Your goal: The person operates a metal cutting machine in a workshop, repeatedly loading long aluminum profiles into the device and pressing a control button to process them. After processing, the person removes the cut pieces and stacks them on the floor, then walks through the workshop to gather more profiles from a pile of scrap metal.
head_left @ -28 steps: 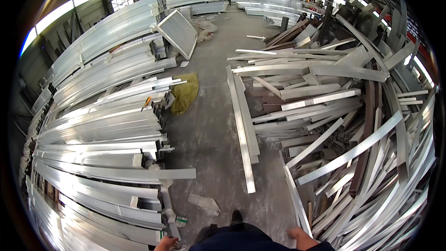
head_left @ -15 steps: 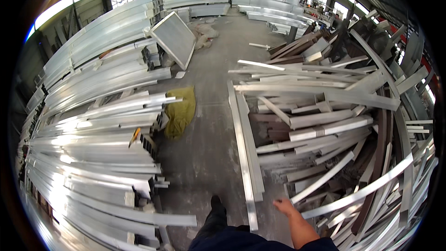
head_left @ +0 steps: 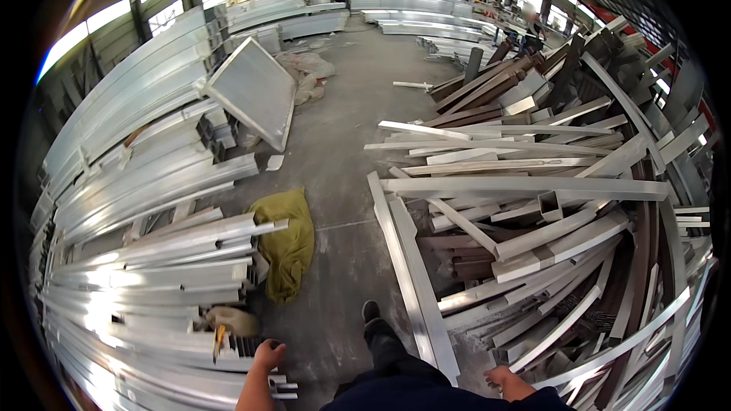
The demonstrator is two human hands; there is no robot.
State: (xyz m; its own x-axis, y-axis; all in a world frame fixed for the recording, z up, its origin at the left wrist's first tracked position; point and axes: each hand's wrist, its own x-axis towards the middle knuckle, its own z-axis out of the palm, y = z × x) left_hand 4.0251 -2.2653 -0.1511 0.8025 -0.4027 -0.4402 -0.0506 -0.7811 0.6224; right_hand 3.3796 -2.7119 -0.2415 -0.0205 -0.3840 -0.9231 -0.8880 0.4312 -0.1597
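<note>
My left hand [head_left: 269, 355] hangs at my side with its fingers loosely curled in and nothing visible in it. It is nearest to the cut ends of silvery metal profiles [head_left: 152, 320] stacked on the left. An orange-handled tool [head_left: 219, 341] lies on that stack, just left of the hand. Low on the right, my right hand [head_left: 499, 377] is empty, its fingers slightly apart. Beside it are a long pale metal bar [head_left: 407, 281] on the floor and a jumbled heap of metal offcuts [head_left: 533, 251]. Whether the right hand touches any of them I cannot tell.
A grey concrete aisle [head_left: 346, 183] runs ahead between the stacks. On its left lie a yellow-green cloth sack [head_left: 291, 243] and a leaning framed panel [head_left: 255, 91]. Long profiles [head_left: 411, 0] are piled at the back. A person [head_left: 535, 23] stands far right.
I have moved forward along the aisle, so the sack, panel and stacks appear nearer. My left hand has come into view, and my right hand sits lower. A different foot is in front.
</note>
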